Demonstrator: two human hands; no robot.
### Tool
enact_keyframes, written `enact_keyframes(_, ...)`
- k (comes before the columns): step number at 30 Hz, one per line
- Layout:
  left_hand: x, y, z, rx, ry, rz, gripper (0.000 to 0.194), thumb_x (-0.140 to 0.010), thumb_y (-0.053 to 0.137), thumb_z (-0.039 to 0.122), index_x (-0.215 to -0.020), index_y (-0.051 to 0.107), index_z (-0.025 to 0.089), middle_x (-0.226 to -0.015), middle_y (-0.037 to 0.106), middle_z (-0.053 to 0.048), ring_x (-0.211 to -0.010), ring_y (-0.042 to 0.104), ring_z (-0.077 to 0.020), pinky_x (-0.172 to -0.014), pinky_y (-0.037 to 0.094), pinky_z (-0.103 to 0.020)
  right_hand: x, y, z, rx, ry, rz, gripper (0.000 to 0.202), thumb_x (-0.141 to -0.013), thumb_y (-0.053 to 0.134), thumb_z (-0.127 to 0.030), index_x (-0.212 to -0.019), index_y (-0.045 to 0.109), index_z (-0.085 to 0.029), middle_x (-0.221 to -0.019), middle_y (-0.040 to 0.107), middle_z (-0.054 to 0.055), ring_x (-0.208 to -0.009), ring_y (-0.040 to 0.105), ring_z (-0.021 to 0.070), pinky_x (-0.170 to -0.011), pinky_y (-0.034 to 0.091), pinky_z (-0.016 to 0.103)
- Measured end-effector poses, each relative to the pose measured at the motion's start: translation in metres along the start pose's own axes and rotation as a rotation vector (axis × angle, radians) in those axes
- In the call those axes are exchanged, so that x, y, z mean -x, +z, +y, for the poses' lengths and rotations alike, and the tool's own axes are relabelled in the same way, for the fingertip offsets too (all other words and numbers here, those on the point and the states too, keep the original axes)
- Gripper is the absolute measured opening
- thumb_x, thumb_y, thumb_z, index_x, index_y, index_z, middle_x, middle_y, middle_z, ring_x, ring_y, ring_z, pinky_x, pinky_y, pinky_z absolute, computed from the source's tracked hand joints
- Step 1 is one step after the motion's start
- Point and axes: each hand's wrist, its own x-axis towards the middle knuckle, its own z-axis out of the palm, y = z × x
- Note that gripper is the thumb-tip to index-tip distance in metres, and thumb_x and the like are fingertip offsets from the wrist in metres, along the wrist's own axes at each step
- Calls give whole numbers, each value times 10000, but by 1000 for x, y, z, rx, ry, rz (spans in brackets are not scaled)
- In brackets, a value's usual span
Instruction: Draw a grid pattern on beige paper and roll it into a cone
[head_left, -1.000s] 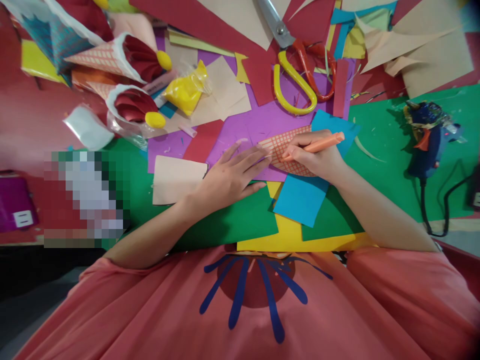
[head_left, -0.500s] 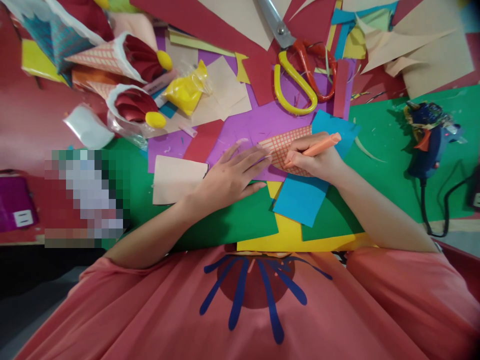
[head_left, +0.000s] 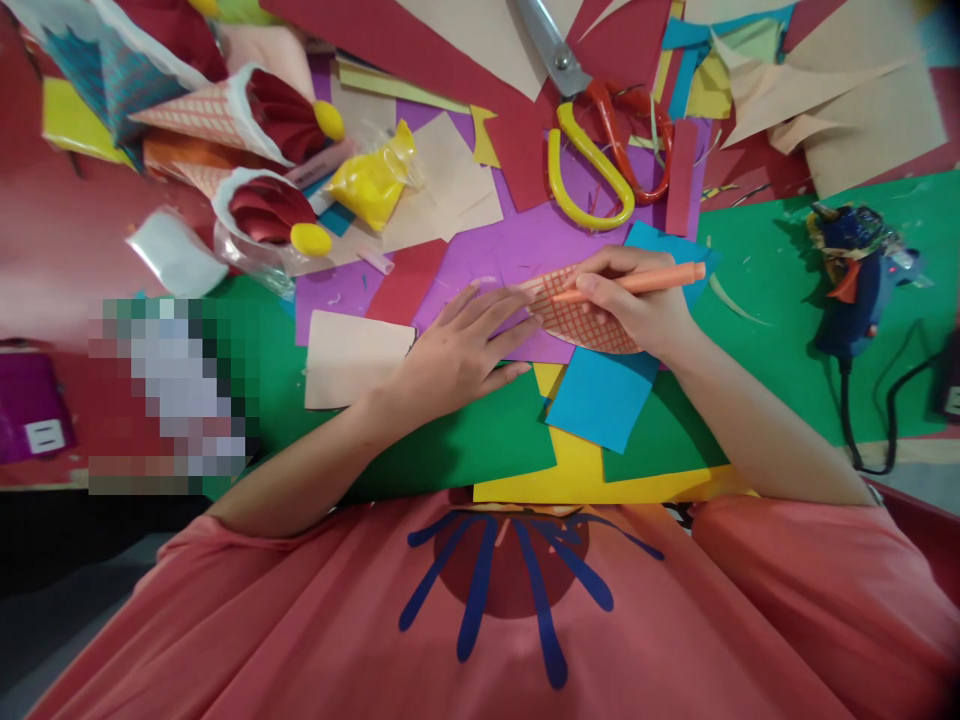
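Observation:
An orange marker pen (head_left: 651, 279) is gripped by my right hand (head_left: 626, 300), its tip touching a fan-shaped piece of beige paper (head_left: 592, 328) covered in orange crossed lines. Spread flat, my left hand (head_left: 472, 340) rests its fingertips on the narrow left end of that paper. The paper lies over purple sheet (head_left: 480, 262). Just below it is a blue paper square (head_left: 602, 398), and a blank beige piece (head_left: 352, 360) lies left of my left hand. Part of the lined paper is hidden under my right hand.
Scissors (head_left: 592, 165) with yellow and red handles lie beyond my hands. A glue gun (head_left: 855, 290) with a cord stands at right. Paper cones (head_left: 217, 118), a yellow clay packet (head_left: 375, 180) and a white packet (head_left: 178, 252) sit at left. Paper scraps (head_left: 862, 100) cover the back.
My right hand has shifted the marker's tip leftward along the lined paper, towards my left fingertips, and the marker lies at a flatter angle. My left hand has barely moved.

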Motion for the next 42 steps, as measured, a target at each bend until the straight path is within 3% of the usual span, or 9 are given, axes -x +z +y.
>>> enact_keyframes(5,-1,-3,1,24,-29,19,412,-960,483,373,-1333,548,212,-1424,512,-135,-1313,491,-299,-1144,324,-552,-1,1,-3,57,-35,-33,214,-827,659,-392,-847,722,-189,-854,737,32,-811,679,147,-730,538,262)
enact_keyframes(14,-1,-3,0,-1,-27,30,412,-965,471,386,-1306,567,177,-1402,539,-138,-1296,512,-290,-1131,356,-535,0,3,-3,50,-23,0,201,-879,590,-320,-866,722,-168,-804,719,14,-743,657,113,-648,502,217)
enact_keyframes(23,-1,-4,0,21,-29,19,415,-969,461,373,-1320,559,174,-1409,529,-145,-1308,498,-295,-1135,351,-541,-2,3,-3,85,-35,-6,205,-862,624,-347,-911,737,-183,-904,750,28,-811,677,136,-748,528,258)
enact_keyframes(34,-1,-3,0,14,-20,30,422,-972,452,387,-1322,559,174,-1410,528,-144,-1301,504,-293,-1133,351,-534,-2,2,-1,95,-46,-22,220,-875,601,-344,-858,737,-173,-841,757,27,-766,682,139,-696,530,255)
enact_keyframes(42,-1,-3,0,29,-39,17,416,-968,464,383,-1327,554,191,-1414,525,-131,-1318,487,-285,-1143,340,-531,-2,3,-2,106,-43,-24,208,-864,624,-357,-913,742,-192,-924,757,33,-849,693,153,-773,542,267)
